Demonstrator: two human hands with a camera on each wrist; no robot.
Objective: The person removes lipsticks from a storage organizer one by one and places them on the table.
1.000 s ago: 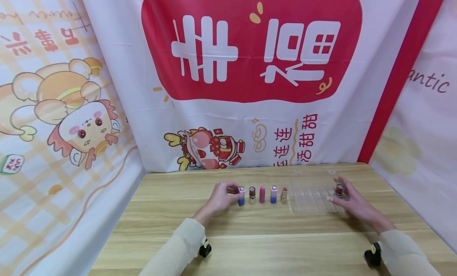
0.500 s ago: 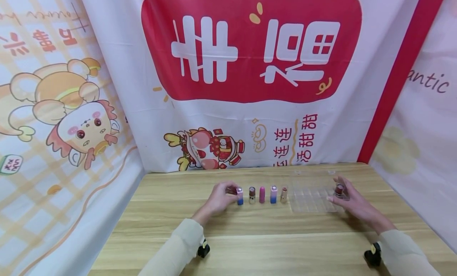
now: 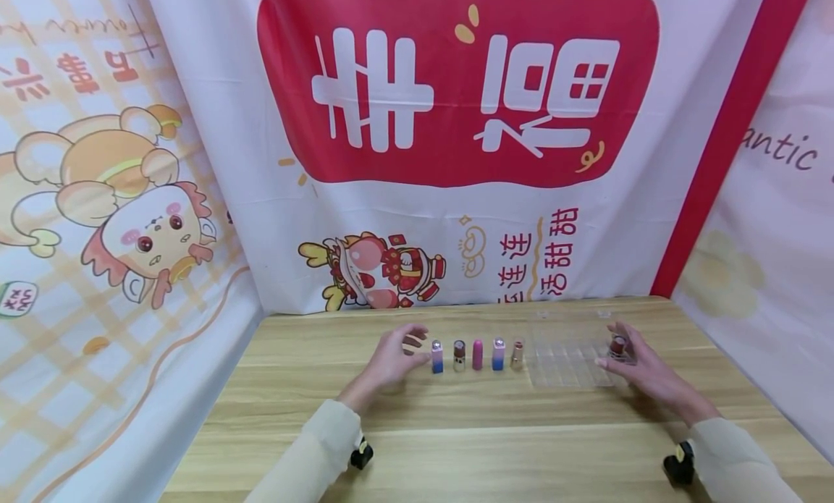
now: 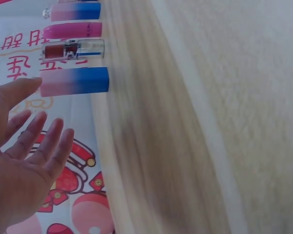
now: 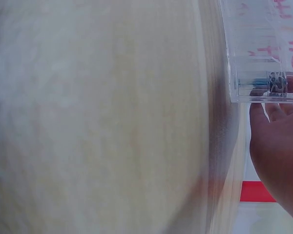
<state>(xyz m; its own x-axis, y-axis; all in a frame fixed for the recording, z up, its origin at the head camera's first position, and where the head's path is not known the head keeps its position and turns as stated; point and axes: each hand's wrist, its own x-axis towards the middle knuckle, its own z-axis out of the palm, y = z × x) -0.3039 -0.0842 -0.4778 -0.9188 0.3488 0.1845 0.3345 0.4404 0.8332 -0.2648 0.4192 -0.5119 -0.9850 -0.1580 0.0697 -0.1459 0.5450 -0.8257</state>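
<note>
My left hand [image 3: 393, 354] is spread beside a square pink-and-blue lipstick [image 3: 437, 358], which stands upright on the table at the left end of a row. In the left wrist view the thumb tip is right at the top of that lipstick [image 4: 74, 81], and the other fingers are extended. Rightward along the row follow a clear tube with a brown top [image 3: 459, 357], a magenta lipstick [image 3: 478, 354], a second pink-and-blue lipstick [image 3: 498, 354] and a gold one [image 3: 517, 354]. My right hand [image 3: 645, 365] grips the right end of a clear lipstick organizer [image 3: 563, 378]. A dark-red lipstick [image 5: 278, 84] stands in its end compartment.
The wood-grain table [image 3: 456, 452] runs back to a printed cloth [image 3: 469, 257] hanging behind it. More printed cloth hangs at the left and right sides. A small black device [image 3: 680, 465] sits below each wrist.
My left hand has let go of the leftmost pink-and-blue lipstick after shifting it slightly left, and has opened and drawn back left. The right hand stays on the organizer.
</note>
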